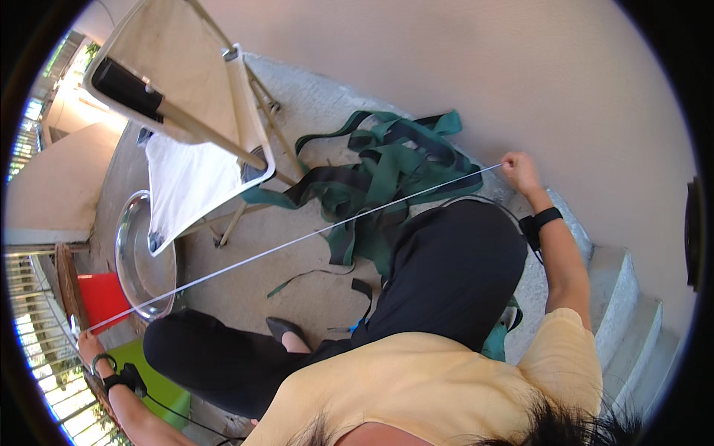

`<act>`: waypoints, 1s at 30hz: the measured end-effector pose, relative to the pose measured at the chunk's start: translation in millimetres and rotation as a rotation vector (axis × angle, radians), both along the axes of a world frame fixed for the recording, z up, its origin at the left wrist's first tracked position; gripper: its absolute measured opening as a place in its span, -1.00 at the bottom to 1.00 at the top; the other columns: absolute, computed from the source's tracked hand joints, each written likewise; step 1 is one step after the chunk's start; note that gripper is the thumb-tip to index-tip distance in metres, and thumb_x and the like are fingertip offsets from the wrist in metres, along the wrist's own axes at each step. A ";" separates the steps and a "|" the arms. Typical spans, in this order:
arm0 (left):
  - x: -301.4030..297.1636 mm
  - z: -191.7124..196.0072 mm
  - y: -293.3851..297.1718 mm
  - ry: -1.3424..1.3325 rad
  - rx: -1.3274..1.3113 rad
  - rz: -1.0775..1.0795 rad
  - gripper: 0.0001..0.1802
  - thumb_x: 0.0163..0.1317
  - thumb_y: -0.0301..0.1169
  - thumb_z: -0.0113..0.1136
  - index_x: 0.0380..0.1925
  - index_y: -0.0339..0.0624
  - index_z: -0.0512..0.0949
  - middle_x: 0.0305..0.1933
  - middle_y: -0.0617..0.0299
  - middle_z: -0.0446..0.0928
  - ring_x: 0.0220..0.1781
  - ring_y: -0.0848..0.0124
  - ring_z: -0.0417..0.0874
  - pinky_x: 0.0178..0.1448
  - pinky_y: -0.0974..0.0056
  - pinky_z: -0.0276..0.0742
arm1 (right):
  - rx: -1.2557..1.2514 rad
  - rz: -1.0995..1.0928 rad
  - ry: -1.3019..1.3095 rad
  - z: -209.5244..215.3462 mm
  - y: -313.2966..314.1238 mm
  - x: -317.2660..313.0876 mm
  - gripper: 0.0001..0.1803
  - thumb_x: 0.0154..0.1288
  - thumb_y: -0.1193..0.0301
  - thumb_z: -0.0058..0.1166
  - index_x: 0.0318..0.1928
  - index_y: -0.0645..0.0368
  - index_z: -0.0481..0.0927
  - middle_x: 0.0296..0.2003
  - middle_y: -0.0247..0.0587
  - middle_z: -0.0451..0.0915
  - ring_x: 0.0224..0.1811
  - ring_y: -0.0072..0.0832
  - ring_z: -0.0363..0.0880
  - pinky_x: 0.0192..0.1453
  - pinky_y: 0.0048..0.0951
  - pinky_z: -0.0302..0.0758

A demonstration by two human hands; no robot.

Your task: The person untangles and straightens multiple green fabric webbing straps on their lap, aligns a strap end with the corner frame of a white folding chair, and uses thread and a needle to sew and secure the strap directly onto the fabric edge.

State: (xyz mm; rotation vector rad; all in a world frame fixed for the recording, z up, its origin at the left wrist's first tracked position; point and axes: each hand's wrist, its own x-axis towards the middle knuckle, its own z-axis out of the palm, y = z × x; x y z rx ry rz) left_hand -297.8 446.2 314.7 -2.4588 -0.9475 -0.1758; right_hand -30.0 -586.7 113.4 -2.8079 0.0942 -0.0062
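Note:
A thin white string (297,240) runs taut across the view between my two hands. My left hand (88,344) pinches one end at the far lower left, arm stretched out, with a black wrist strap and a green bangle. My right hand (518,171) grips the other end at the upper right, near the beige wall, also wearing a black wrist strap. Beneath the string lies a tangled heap of green and black fabric strips (387,167) on the concrete floor. My legs in black trousers (446,275) are folded under the string.
A tilted wooden frame with cream cloth (186,82) stands at the upper left, with white fabric hanging from it. A steel basin (134,260) sits beside a red container (100,297) and a green mat (160,386). Concrete steps (632,297) are on the right, and a railing on the left.

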 end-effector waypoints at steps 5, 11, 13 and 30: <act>21.9 10.4 -32.6 -0.078 -0.025 -0.157 -0.69 0.25 -0.30 -0.15 -0.13 -0.13 0.52 -0.17 -0.07 0.52 -0.13 -0.05 0.52 -0.10 0.06 0.44 | -0.111 -0.027 0.041 -8.1 -25.4 -15.8 -0.86 -0.01 0.45 -0.02 -0.46 0.22 0.58 -0.48 0.05 0.54 -0.38 -0.09 0.54 -0.28 -0.24 0.45; 65.7 14.7 -83.2 -0.203 -0.347 -0.175 -0.76 0.24 -0.37 -0.07 -0.22 -0.17 0.57 -0.50 0.11 0.54 -0.49 0.28 0.58 -0.38 0.28 0.50 | -0.211 -0.056 0.016 -8.7 -28.8 -15.9 -0.89 -0.02 0.46 0.01 -0.47 0.21 0.57 -0.44 0.08 0.55 -0.34 -0.04 0.53 -0.23 -0.15 0.45; 95.5 20.0 -163.6 -0.159 -0.789 -0.275 -0.80 0.26 -0.39 -0.04 -0.29 -0.23 0.55 -0.72 0.34 0.34 -0.72 0.61 0.38 -0.66 0.48 0.34 | -0.348 -0.019 0.131 -7.7 -36.3 -17.1 -0.92 -0.07 0.48 0.05 -0.50 0.20 0.58 -0.43 0.09 0.54 -0.30 -0.02 0.53 -0.18 -0.11 0.44; 214.1 -115.6 -572.5 -0.261 -2.467 0.023 -0.86 0.19 -0.41 0.08 -0.33 -0.23 0.56 -0.44 0.37 0.43 -0.46 0.56 0.35 -0.32 0.43 0.31 | 1.187 0.746 0.375 61.7 281.4 -7.8 -0.88 0.04 0.51 0.13 -0.35 0.25 0.54 -0.49 -0.39 0.54 -0.46 -0.70 0.44 -0.36 -0.63 0.41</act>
